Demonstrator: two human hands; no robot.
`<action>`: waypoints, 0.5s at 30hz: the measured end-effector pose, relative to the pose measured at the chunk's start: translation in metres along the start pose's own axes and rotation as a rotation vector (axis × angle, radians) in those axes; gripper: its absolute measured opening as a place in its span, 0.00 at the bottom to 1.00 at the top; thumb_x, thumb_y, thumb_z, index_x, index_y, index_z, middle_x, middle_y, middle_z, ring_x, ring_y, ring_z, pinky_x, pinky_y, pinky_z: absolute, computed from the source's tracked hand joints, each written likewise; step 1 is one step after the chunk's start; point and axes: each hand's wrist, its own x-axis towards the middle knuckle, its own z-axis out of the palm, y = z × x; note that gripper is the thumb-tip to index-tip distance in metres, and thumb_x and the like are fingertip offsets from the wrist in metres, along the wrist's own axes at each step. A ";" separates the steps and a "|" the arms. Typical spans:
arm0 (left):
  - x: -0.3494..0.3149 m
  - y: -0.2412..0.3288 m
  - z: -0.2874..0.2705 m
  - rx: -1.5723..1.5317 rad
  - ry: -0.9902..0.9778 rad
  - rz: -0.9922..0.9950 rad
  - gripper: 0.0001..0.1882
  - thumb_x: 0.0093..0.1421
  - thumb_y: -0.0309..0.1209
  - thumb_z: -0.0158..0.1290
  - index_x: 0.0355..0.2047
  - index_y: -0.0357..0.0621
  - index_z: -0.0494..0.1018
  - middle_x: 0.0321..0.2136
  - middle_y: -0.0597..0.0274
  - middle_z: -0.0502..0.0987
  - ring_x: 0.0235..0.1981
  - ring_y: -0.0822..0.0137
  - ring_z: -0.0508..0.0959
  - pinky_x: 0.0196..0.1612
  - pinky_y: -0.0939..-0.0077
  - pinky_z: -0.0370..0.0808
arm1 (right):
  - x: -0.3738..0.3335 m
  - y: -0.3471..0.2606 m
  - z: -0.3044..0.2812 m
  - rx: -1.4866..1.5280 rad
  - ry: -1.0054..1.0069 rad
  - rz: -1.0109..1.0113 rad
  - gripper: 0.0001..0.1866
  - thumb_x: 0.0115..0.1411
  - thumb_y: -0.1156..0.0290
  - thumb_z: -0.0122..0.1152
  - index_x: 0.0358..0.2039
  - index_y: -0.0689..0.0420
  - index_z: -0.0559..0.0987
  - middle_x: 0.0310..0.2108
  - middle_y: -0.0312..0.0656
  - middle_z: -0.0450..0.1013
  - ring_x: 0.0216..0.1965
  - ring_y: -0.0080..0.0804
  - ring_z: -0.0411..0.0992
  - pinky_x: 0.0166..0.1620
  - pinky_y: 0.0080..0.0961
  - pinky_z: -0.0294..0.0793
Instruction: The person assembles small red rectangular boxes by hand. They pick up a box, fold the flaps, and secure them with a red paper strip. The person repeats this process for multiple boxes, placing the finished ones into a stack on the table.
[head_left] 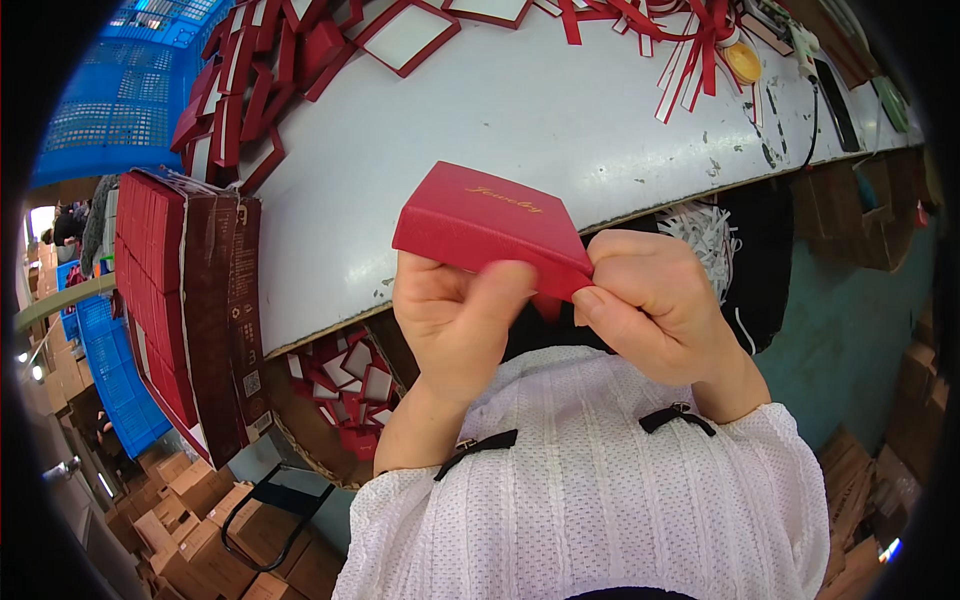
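One red box piece [490, 205], gold script on its top, is held in the air over the near edge of the bench [430, 120], not resting on it. The left hand [455, 320] bears it from below, its thumb blurred beside the near wall; how firmly its hidden fingers grip I cannot tell. The right hand [650, 305] is clamped on the piece's right-hand corner, thumb and forefinger pinching there. The hands stand slightly apart, linked only through the piece. The step in hand looks like pressing or fitting along that wall and corner; the next move seems to call for a steady left-hand hold while the right firms the corner. Red-and-white strips [700, 55] lie toward the bench's far edge, right of its middle, and red-and-white box parts [235, 95] are heaped by its left edge.
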 end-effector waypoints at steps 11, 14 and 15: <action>0.009 0.000 0.004 -0.050 0.166 -0.038 0.10 0.56 0.21 0.45 0.40 0.34 0.64 0.35 0.51 0.72 0.34 0.63 0.76 0.36 0.69 0.77 | 0.002 0.008 -0.006 0.086 -0.032 0.241 0.12 0.53 0.72 0.50 0.15 0.63 0.67 0.14 0.42 0.62 0.17 0.33 0.61 0.21 0.26 0.59; 0.007 -0.006 0.001 -0.023 0.160 0.025 0.10 0.57 0.22 0.45 0.40 0.34 0.63 0.36 0.52 0.72 0.35 0.63 0.75 0.37 0.68 0.76 | 0.005 0.014 -0.008 0.146 -0.060 0.352 0.12 0.53 0.72 0.51 0.15 0.63 0.68 0.13 0.38 0.64 0.16 0.25 0.61 0.20 0.21 0.59; 0.006 -0.009 -0.002 -0.005 0.165 0.056 0.10 0.57 0.22 0.44 0.40 0.34 0.63 0.36 0.52 0.71 0.35 0.63 0.75 0.38 0.67 0.76 | 0.007 0.014 -0.010 0.148 -0.100 0.430 0.12 0.53 0.72 0.50 0.16 0.63 0.69 0.13 0.36 0.64 0.16 0.21 0.61 0.20 0.19 0.59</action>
